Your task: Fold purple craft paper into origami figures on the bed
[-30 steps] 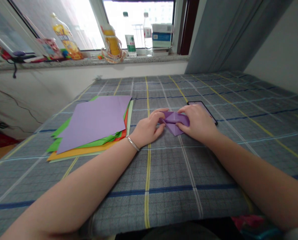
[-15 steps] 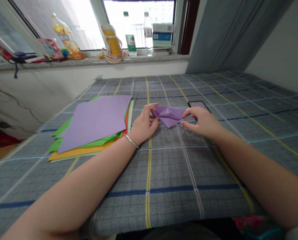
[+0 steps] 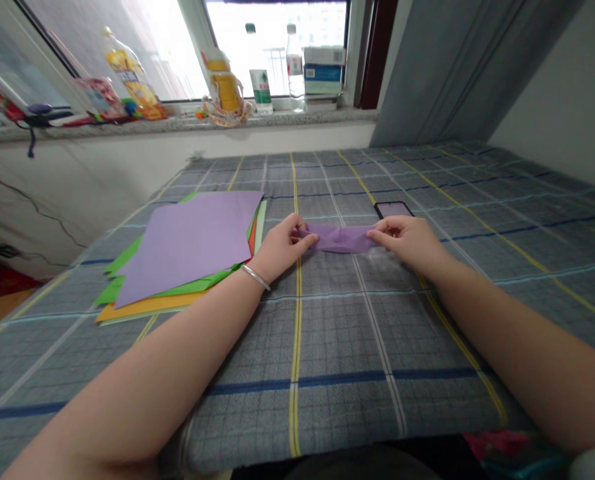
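Note:
A small folded purple paper stretches between my two hands, just above the checked cloth. My left hand pinches its left end, a silver bangle on the wrist. My right hand pinches the right end. The paper looks pulled out into a flat, wide strip. Both hands are closed on it.
A stack of coloured sheets, purple on top with green, orange and red below, lies to the left. A dark phone rests behind my right hand. Bottles and boxes line the windowsill. A grey curtain hangs at the back right.
The paper was pressed under both hands on the cloth, then lifted and opened out. Now my hands have drawn apart and pulled it wide and flat.

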Available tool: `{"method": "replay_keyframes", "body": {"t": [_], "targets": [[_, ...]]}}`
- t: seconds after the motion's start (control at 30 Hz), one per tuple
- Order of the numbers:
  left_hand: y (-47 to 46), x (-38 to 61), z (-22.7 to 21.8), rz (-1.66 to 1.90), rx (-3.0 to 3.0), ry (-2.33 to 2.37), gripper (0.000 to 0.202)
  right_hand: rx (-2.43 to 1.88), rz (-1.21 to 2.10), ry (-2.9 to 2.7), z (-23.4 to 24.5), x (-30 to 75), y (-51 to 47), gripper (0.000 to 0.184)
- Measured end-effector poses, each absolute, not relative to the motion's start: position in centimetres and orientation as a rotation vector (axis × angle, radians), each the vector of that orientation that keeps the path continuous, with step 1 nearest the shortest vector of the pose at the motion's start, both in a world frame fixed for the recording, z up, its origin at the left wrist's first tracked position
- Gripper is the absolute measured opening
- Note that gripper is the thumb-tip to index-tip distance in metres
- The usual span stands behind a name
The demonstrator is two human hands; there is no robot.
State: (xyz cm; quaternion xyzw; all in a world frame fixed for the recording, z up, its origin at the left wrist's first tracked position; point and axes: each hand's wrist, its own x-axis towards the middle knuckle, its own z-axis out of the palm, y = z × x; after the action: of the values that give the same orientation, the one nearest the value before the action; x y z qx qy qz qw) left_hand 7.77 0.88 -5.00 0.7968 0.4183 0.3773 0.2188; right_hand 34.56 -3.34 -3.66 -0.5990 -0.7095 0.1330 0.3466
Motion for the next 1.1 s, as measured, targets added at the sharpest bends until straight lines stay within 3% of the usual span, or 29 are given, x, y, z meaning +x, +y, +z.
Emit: {"method": "replay_keyframes", "body": {"t": [0.1,0.5,0.77,1.1], "targets": [[1.4,7.7,-5.3,1.068,2.048,1.155,0.024,-1.638,0.477,-1.746,-3.8,34.5,-3.2,0.033],[1.1,7.8,-4.8,0.983,1.9,1.37,0.04,-1.575,0.411,-1.881,-3.9,34.2,-2.8,0.038],[1.0,8.0,-4.4,0.837,2.116,1.587,0.038,-1.567,0.457,-1.952,-3.9,34.0,-2.9,0.039],[-0.1,8.4,-4.7,0.398,2.738,1.841,0.043,-1.636,0.086,-2.176,-4.3,33.4,-2.8,0.033]]}}
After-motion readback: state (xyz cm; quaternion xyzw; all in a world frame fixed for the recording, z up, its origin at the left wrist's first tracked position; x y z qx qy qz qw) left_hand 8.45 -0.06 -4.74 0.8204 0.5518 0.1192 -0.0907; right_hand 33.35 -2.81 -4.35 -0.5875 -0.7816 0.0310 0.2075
